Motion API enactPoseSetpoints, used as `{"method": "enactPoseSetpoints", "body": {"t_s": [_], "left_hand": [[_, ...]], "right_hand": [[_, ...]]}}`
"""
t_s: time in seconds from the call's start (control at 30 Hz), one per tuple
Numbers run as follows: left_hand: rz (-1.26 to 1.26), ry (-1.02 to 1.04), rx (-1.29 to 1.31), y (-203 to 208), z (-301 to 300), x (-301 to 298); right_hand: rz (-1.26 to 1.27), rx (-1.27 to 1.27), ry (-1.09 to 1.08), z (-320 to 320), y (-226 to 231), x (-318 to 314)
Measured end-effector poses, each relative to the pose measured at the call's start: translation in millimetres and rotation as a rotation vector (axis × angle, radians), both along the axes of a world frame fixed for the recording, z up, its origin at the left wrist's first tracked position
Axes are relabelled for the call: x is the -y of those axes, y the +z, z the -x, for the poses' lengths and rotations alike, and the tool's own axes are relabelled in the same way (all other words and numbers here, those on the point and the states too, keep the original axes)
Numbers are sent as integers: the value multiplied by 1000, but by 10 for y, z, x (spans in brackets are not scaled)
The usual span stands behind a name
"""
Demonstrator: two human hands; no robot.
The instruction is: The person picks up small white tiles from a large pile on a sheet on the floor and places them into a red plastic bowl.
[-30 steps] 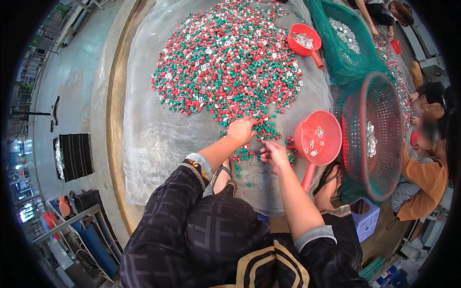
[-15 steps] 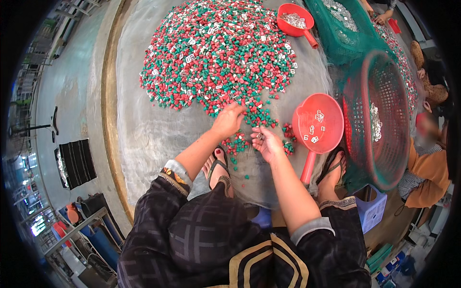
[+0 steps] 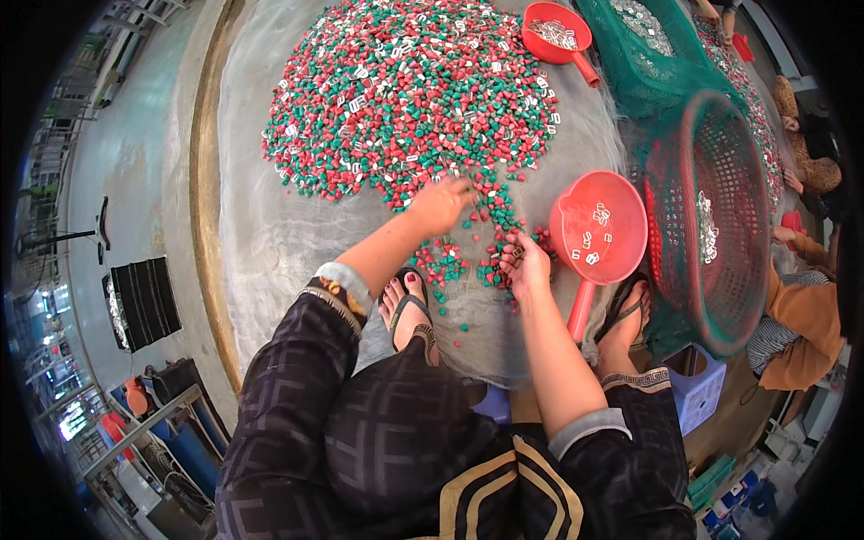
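Note:
A big heap of small red and green cone-shaped pieces (image 3: 405, 108), mixed with silvery flat buckle-like frames, lies before me on a translucent sheet. At the heap's near edge, my left hand (image 3: 439, 207) reaches in palm down; its fingertips are smeared by motion. My right hand (image 3: 529, 268) is turned palm up with fingers curled beside a thin trail of loose cones (image 3: 490, 270). Something small and dark shows at its fingers, too small to name. Just right of that hand lies a red dipper (image 3: 621, 247) with several metal frames in its bowl.
Another red dipper (image 3: 551, 36) holding metal frames sits by the heap's far right. A red mesh basket (image 3: 733, 306) in green netting stands at right, with a green net-lined basket (image 3: 621, 81) behind. Other people work along the right side. A purple stool (image 3: 697, 396) stands low right.
My left hand has shifted slightly right along the heap's near edge. My right hand has moved right, toward the near dipper, and some cones between the hands have spread.

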State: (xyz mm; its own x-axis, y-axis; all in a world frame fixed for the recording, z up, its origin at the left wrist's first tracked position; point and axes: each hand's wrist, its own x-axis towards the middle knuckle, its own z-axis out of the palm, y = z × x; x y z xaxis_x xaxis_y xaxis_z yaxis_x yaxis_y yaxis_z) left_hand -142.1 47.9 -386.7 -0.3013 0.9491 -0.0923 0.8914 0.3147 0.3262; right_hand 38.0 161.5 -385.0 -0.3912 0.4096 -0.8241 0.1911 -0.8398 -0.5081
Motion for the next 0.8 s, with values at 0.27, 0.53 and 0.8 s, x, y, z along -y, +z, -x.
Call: {"method": "enactPoseSetpoints", "body": {"t_s": [0.27,0.53,0.8], "left_hand": [[-127,467,296,88,-54,494],[-62,348,312,21,-281,447],[-69,175,178,-145,-314,338]], "right_hand": [[-364,101,327,-28,-158,-126],[-1046,321,845,58,-99,39],[-1131,549,1039,136,15,70]]}}
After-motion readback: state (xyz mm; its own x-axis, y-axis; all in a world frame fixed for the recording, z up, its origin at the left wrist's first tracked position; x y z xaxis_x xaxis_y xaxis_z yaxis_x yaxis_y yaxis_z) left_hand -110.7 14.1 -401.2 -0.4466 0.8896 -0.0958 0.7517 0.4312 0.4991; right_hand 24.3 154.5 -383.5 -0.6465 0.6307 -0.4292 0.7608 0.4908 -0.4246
